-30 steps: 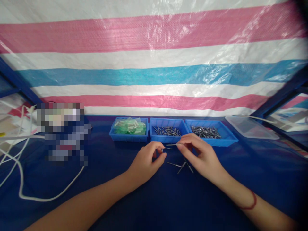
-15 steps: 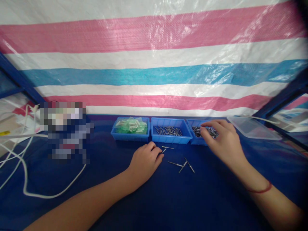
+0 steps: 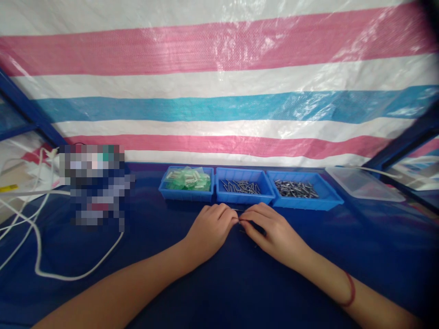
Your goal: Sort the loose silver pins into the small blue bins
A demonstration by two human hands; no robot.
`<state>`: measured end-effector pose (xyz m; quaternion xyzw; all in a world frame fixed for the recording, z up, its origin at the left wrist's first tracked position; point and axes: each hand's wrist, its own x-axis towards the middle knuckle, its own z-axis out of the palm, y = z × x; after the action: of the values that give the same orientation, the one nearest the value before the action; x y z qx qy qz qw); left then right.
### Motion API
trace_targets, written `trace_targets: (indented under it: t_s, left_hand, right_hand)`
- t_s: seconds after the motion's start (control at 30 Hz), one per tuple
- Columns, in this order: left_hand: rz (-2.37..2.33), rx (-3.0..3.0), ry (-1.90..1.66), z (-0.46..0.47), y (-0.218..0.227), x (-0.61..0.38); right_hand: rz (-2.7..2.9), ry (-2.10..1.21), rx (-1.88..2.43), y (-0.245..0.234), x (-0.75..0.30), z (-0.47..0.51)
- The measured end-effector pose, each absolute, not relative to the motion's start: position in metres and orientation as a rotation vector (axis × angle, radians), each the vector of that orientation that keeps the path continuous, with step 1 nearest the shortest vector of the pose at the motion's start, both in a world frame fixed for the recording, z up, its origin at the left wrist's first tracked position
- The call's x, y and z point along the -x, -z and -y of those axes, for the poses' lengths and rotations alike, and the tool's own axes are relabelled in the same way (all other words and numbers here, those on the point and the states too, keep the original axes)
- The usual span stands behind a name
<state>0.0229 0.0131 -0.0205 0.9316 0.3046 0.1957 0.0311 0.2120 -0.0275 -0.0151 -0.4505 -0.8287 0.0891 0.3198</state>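
My left hand (image 3: 210, 230) and my right hand (image 3: 270, 232) rest on the dark blue cloth with their fingertips touching in a pinch around a thin metal pin (image 3: 239, 221), barely visible between them. A second pin (image 3: 237, 210) lies just beyond the fingers. My right hand covers the loose pins on the cloth. Behind the hands stand three blue trays: one with green plastic parts (image 3: 187, 179), one with short metal pins (image 3: 240, 186), one with darker metal pins (image 3: 297, 188).
A clear plastic lid (image 3: 363, 183) lies at the right of the trays. White cables (image 3: 37, 256) loop over the cloth at the left beside a blurred-out object (image 3: 94, 185). A striped pink, white and blue tarp (image 3: 219, 91) forms the back wall.
My right hand came back from the right-hand tray to the middle and met my left hand's fingertips. My left hand stayed in place, still pinched.
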Motion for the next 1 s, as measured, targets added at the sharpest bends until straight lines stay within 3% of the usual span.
trace_targets:
  t_s: [0.33,0.47,1.0]
  left_hand:
    - [-0.886,-2.286,-1.023,-0.008,0.014,-0.025]
    - [-0.950,-2.025,-1.003,-0.009,0.013,-0.026]
    - [-0.816,-2.059,-1.072,-0.008,0.008,-0.026]
  right_hand:
    - [2.059,-0.452,1.112,0.010,-0.210,0.031]
    - [1.994,-0.495,1.100,0.012,-0.209,0.030]
    - [1.937,-0.516,1.120,0.014,-0.212,0.028]
